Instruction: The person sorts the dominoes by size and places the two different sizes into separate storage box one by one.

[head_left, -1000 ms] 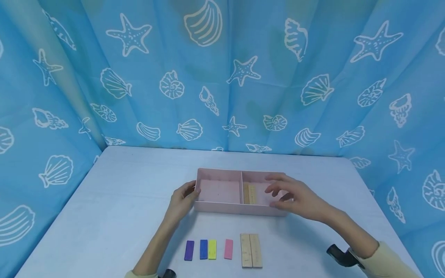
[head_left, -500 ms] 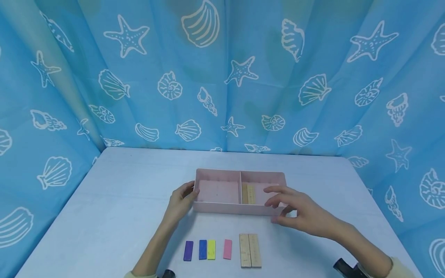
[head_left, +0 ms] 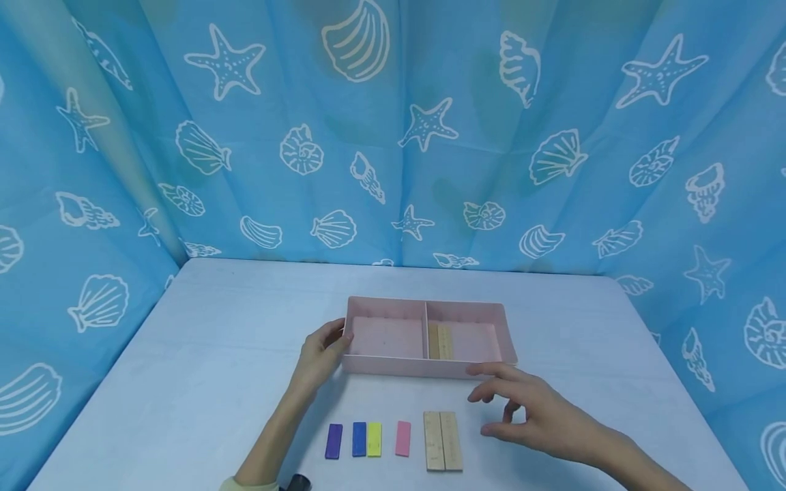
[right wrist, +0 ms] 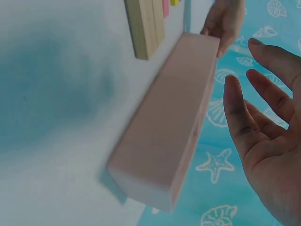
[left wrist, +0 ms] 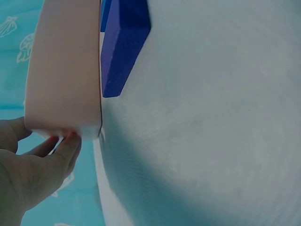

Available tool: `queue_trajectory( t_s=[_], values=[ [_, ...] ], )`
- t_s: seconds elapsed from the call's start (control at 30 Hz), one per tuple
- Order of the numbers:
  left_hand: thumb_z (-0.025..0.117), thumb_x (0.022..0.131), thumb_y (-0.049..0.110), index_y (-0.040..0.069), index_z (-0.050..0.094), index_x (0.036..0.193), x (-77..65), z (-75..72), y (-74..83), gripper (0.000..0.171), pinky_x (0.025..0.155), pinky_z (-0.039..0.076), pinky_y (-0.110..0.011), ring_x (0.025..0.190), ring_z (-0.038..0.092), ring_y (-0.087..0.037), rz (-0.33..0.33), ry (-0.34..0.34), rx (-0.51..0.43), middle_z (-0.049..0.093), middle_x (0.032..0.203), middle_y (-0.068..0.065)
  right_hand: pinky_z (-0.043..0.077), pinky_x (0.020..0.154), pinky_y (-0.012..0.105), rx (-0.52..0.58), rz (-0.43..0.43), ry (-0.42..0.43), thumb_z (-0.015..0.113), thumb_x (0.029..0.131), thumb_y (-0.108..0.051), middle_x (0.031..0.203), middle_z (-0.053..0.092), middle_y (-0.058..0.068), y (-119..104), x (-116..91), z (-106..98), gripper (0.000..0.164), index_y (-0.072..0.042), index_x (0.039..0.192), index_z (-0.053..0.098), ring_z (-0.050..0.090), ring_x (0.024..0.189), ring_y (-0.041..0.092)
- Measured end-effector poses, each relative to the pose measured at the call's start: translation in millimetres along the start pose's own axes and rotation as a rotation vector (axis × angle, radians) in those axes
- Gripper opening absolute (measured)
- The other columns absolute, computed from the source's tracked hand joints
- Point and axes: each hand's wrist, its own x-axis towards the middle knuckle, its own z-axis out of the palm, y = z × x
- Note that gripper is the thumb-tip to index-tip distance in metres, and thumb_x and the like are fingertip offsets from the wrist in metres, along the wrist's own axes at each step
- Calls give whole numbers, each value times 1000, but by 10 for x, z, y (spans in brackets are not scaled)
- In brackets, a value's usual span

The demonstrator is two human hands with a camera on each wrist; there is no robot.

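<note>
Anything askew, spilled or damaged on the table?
Nothing spilled or visibly damaged. Only mild oddity: uneven spacing; the blue rectangular block and yellow rectangular block sit side by side, while the purple rectangular block and pink rectangular block lie apart.

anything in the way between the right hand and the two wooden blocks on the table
Nothing visible stands in the way. The right hand hovers to the right of the wooden blocks; the pink block lies on their other side, and the pink box sits beyond them.
</note>
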Motion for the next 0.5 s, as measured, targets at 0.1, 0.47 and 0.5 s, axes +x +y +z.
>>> queue_trajectory(
  t_s=[0.1,0.47,0.5],
  values=[
    [58,100,15,-7,48,140,7,0,-1,47,108,38,-54,132,46,-41,-5,0,-4,51,141,-24,56,66,25,29,-16,-10,76,88,-33,142,49,9,36,-11,80,25,-32,111,66,57,98,15],
    [58,100,16,-6,48,140,3,3,-1,47,108,38,-53,132,47,-41,-8,0,-4,51,141,-25,56,68,24,82,52,-55,77,88,-22,140,49,13,87,-43,299,26,-17,113,69,57,95,18],
    [58,100,16,-6,48,140,0,4,-1,47,108,38,-53,132,47,-41,-8,0,-5,51,141,-25,56,67,24,86,45,-56,76,88,-22,140,48,13,95,-48,314,26,-17,113,69,57,95,17]
  ],
)
